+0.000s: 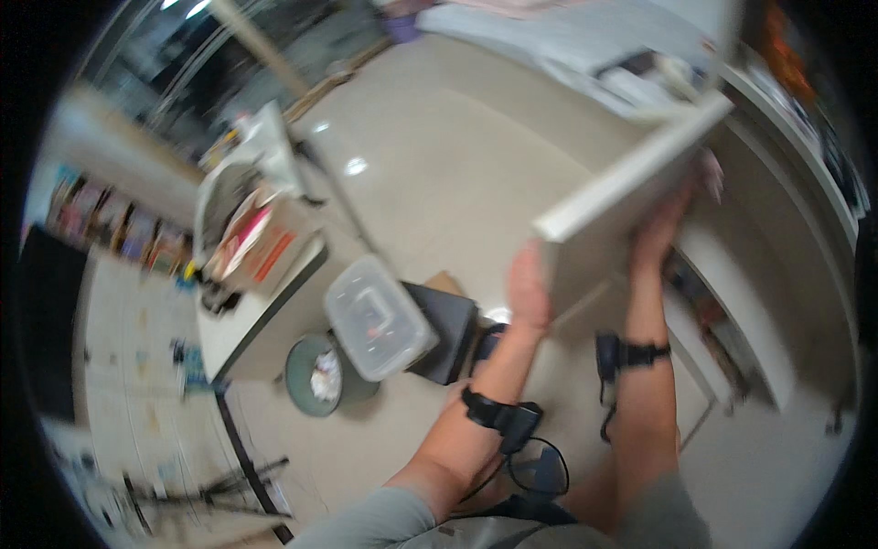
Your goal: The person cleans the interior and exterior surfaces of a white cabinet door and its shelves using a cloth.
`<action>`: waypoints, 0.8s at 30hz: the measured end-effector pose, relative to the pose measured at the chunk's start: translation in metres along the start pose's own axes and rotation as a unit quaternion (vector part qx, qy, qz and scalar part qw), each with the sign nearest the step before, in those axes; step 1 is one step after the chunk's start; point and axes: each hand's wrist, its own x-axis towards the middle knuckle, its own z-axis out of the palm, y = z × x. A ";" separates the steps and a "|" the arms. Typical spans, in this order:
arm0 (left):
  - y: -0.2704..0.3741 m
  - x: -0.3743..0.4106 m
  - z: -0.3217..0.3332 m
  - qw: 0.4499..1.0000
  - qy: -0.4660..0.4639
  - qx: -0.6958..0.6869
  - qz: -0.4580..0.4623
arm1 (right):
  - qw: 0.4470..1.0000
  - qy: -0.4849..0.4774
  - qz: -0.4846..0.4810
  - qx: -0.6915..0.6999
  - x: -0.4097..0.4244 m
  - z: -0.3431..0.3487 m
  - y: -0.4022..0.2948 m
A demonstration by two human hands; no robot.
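Note:
Both my hands are on a pale flat panel (603,199), which looks like a board or a door and is tilted across the right half of the view. My left hand (529,285) presses against its near end, with its fingers partly hidden behind the edge. Against the panel's broad side lies my right hand (662,226), blurred, with its fingertips near the far part. A black strap with a small device sits on each of my forearms. White cabinet shelving (748,302) stands just right of my right hand.
Left of my arms are a translucent plastic box (377,319) with a lid, a dark box (442,329) and a green waste bin (302,377) with crumpled paper. A table (226,343) carries a paper bag (264,250). A bed (507,34) stands at the top.

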 end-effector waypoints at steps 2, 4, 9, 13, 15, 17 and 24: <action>0.001 0.006 0.003 0.995 -0.022 -0.099 -0.005 | 0.999 -0.011 -0.051 -0.002 0.030 -0.006 -0.012; 0.015 0.009 0.003 0.917 -0.032 -0.390 -0.082 | 0.997 0.016 -0.040 0.058 0.025 -0.001 -0.015; 0.028 0.005 -0.001 0.805 0.002 -0.578 -0.130 | 0.979 -0.039 -0.055 -0.191 -0.106 0.027 -0.028; 0.036 0.005 -0.001 0.859 -0.003 -0.505 -0.078 | 0.933 -0.113 -0.177 -0.291 -0.140 0.022 -0.033; 0.024 0.005 -0.005 0.847 -0.026 -0.527 -0.067 | 0.930 -0.097 -0.175 -0.308 -0.126 0.016 -0.021; 0.028 0.002 -0.013 0.849 -0.041 -0.524 -0.057 | 0.946 -0.063 -0.158 -0.276 -0.085 0.007 -0.008; 0.023 0.006 -0.009 0.847 -0.024 -0.523 -0.093 | 0.921 0.035 -0.196 -0.336 -0.037 -0.027 0.032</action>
